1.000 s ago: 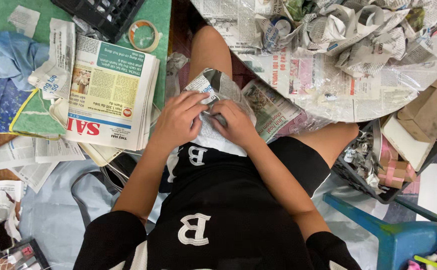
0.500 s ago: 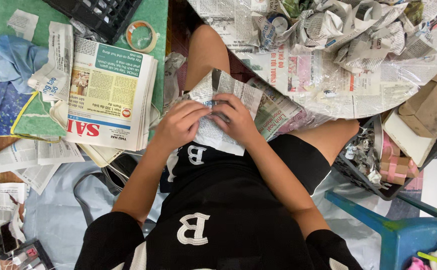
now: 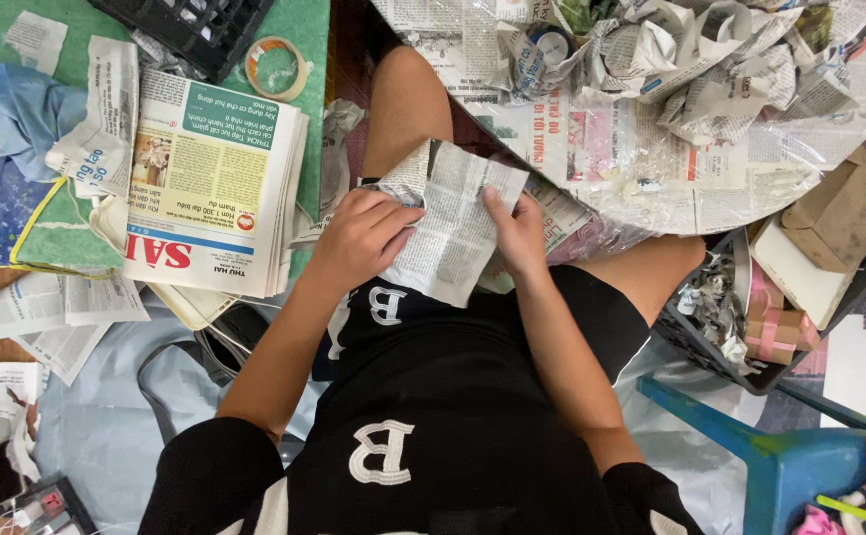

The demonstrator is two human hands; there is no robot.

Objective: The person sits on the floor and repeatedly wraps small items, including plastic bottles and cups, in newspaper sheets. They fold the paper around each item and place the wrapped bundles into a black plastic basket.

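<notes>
The crumpled sheet of grey printed newspaper lies over the person's lap, held between both hands; whatever it may wrap is hidden beneath it, and its lower corner drapes onto the black shorts; the left hand grips the sheet's left edge with fingers curled and pressed together, paper bunched under them; the right hand pinches the right edge, thumb on top, the other fingers tucked behind the paper and out of sight; the black plastic crate is cut off by the top border, as is the heap of crumpled newspaper-wrapped bundles on the paper-covered surface at upper right; the blue plastic stool runs off the bottom edge; the small items in the dark tray beside the right knee are too jumbled to make out; a stack of folded newspapers and a roll of clear tape sit on the green mat at left; half a second ago the sheet was more tightly folded under both hands; it is now spread wider and flatter, with the hands further apart.
</notes>
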